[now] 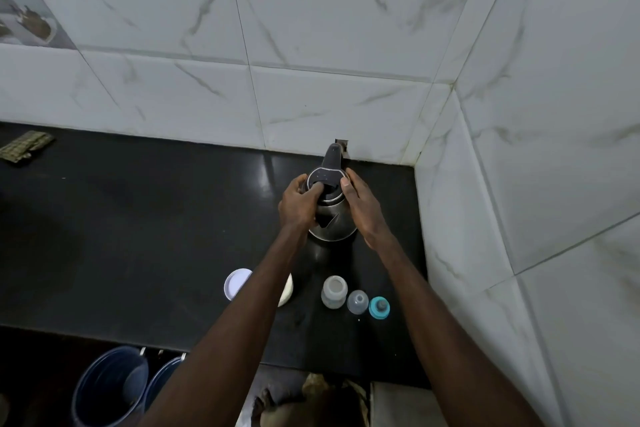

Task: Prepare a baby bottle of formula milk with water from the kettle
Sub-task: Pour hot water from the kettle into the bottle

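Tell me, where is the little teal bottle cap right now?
In the head view, the teal cap stands on the black counter near its front edge, rightmost in a row beside the clear dome cover and open bottle.

no legible text, labels or numbers

The black surface (138, 236) is holding a kettle (330, 215), an open bottle (334, 291), a clear cap (357, 302), a blue teat ring (379, 307), a white lid (236, 283) and a folded cloth (26, 147).
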